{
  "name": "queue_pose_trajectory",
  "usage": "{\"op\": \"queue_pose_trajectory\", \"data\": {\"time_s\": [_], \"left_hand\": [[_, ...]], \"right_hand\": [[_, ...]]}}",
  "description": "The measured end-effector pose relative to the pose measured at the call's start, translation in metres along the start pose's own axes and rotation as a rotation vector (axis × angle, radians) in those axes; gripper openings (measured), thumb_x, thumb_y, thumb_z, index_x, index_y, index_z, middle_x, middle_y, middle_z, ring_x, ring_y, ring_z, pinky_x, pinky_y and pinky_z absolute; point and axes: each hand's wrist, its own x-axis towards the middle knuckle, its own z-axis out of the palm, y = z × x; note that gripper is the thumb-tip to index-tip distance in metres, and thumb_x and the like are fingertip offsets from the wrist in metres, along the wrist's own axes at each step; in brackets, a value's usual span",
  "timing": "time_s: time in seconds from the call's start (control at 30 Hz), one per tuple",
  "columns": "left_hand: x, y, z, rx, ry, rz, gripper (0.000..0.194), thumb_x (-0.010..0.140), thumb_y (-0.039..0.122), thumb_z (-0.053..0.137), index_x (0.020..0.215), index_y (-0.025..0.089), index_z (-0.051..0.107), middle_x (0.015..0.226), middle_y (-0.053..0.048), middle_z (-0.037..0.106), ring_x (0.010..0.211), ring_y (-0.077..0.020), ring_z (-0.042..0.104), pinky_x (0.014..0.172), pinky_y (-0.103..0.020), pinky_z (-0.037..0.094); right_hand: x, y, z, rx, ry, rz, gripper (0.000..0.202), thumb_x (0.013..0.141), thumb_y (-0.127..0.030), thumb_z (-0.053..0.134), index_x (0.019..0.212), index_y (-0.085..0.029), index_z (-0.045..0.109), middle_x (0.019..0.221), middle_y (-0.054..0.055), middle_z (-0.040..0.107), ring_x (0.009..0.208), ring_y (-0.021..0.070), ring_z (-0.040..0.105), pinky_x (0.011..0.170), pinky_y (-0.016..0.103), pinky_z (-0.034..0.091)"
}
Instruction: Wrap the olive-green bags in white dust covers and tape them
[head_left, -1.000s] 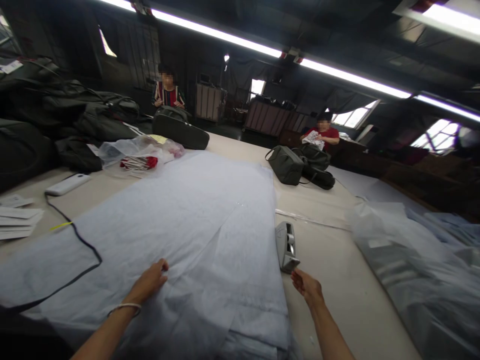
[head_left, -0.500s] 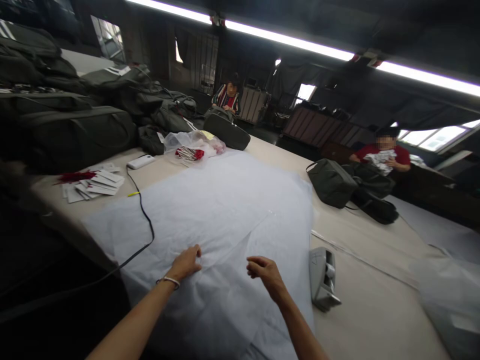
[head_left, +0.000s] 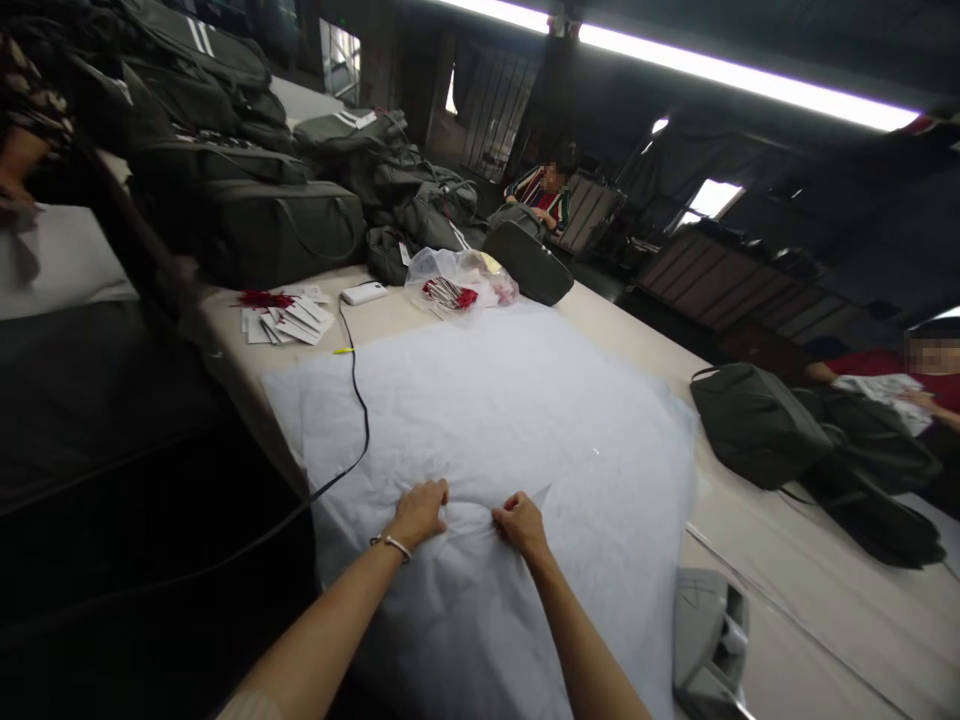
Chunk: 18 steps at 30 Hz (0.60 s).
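A large translucent white sheet (head_left: 570,400) covers the near part of the table and hangs over its front edge. My left hand (head_left: 421,510), with a bracelet at the wrist, pinches the sheet and pulls up small wrinkles. Just to its right, my right hand (head_left: 519,520) has its fingertips closed on the same sheet, near a crease. A dark cable (head_left: 364,410) with a yellow tag lies across the sheet's left part.
White tags with red strings (head_left: 289,318), a white device (head_left: 363,293) and a plastic bag (head_left: 454,285) lie beyond. Dark bags (head_left: 285,230) are piled left. A grey dispenser (head_left: 705,640) stands right. People sit behind the table; another person's arm shows far left.
The view has turned left, so the scene sits further right. My right hand has come down onto the sheet and closed on it, nearer my left hand.
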Motion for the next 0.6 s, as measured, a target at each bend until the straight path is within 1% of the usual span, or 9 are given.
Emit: {"op": "queue_pose_trajectory", "data": {"time_s": [0.07, 0.13, 0.3, 0.37, 0.43, 0.5, 0.53, 0.57, 0.6], "left_hand": [[0.0, 0.0, 0.0, -0.001, -0.004, -0.001, 0.031, 0.087, 0.034, 0.066, 0.112, 0.017, 0.058, 0.109, -0.006, 0.061, 0.101, -0.023, 0.059, 0.09, -0.045, 0.049], [0.001, 0.0, 0.0, -0.001, -0.009, -0.002, 0.031, 0.088, 0.035, 0.065, 0.112, 0.017, 0.058, 0.109, -0.006, 0.061, 0.1, -0.0228, 0.059, 0.089, -0.045, 0.049], [0.003, 0.0, -0.001, 0.007, -0.018, 0.002, 0.03, 0.088, 0.035, 0.065, 0.11, 0.017, 0.058, 0.107, -0.005, 0.061, 0.097, -0.0217, 0.059, 0.087, -0.043, 0.05], [0.004, 0.0, -0.001, 0.012, -0.026, 0.001, 0.03, 0.087, 0.035, 0.065, 0.11, 0.017, 0.058, 0.108, -0.005, 0.061, 0.097, -0.0217, 0.059, 0.087, -0.043, 0.05], [0.005, -0.001, -0.001, 0.014, -0.036, -0.003, 0.029, 0.086, 0.033, 0.066, 0.109, 0.017, 0.058, 0.107, -0.005, 0.061, 0.097, -0.0217, 0.059, 0.086, -0.042, 0.049], [0.004, 0.0, -0.004, 0.013, -0.039, -0.007, 0.03, 0.081, 0.028, 0.069, 0.107, 0.018, 0.057, 0.106, -0.004, 0.062, 0.097, -0.0215, 0.058, 0.085, -0.039, 0.047], [0.004, 0.0, -0.005, 0.011, -0.037, -0.007, 0.031, 0.077, 0.023, 0.07, 0.105, 0.019, 0.057, 0.106, -0.003, 0.062, 0.097, -0.0212, 0.058, 0.084, -0.037, 0.046], [0.003, 0.001, -0.006, 0.01, -0.032, -0.006, 0.033, 0.074, 0.019, 0.069, 0.104, 0.02, 0.056, 0.105, -0.002, 0.063, 0.097, -0.0207, 0.059, 0.083, -0.034, 0.045], [0.002, 0.001, -0.007, 0.011, -0.027, -0.004, 0.034, 0.07, 0.015, 0.067, 0.101, 0.021, 0.055, 0.104, -0.002, 0.064, 0.097, -0.0203, 0.059, 0.081, -0.032, 0.043]], "right_hand": [[0.005, 0.011, 0.003, -0.09, 0.026, 0.052, 0.02, 0.069, -0.026, 0.067, 0.075, -0.022, 0.048, 0.049, -0.005, 0.06, 0.048, 0.0158, 0.061, 0.046, 0.022, 0.04], [0.008, 0.018, 0.003, -0.156, 0.01, 0.079, 0.019, 0.071, -0.029, 0.068, 0.075, -0.022, 0.051, 0.051, -0.002, 0.062, 0.047, 0.0161, 0.062, 0.045, 0.022, 0.04], [0.011, 0.024, -0.007, -0.263, -0.031, 0.091, 0.027, 0.076, -0.04, 0.07, 0.066, -0.019, 0.056, 0.046, 0.003, 0.062, 0.042, 0.0159, 0.059, 0.043, 0.023, 0.038], [0.01, 0.024, -0.013, -0.261, -0.021, 0.094, 0.028, 0.079, -0.042, 0.068, 0.069, -0.018, 0.058, 0.051, 0.004, 0.065, 0.045, 0.0161, 0.061, 0.043, 0.022, 0.04], [0.007, 0.021, -0.021, -0.251, 0.007, 0.093, 0.031, 0.083, -0.046, 0.064, 0.075, -0.016, 0.061, 0.058, 0.007, 0.069, 0.049, 0.0184, 0.064, 0.046, 0.025, 0.044], [0.002, 0.014, -0.028, -0.246, 0.081, 0.051, 0.039, 0.088, -0.051, 0.055, 0.087, -0.013, 0.064, 0.072, 0.011, 0.073, 0.062, 0.0224, 0.069, 0.055, 0.028, 0.051], [-0.002, 0.01, -0.029, -0.244, 0.136, 0.012, 0.043, 0.091, -0.052, 0.05, 0.095, -0.012, 0.065, 0.085, 0.014, 0.075, 0.076, 0.0243, 0.072, 0.064, 0.031, 0.054], [-0.007, 0.008, -0.028, -0.238, 0.198, -0.032, 0.045, 0.093, -0.051, 0.045, 0.104, -0.012, 0.064, 0.101, 0.016, 0.073, 0.094, 0.0258, 0.07, 0.077, 0.033, 0.054], [-0.012, 0.007, -0.023, -0.238, 0.263, -0.095, 0.047, 0.094, -0.05, 0.043, 0.114, -0.011, 0.062, 0.119, 0.018, 0.068, 0.113, 0.0271, 0.063, 0.091, 0.036, 0.051]]}}
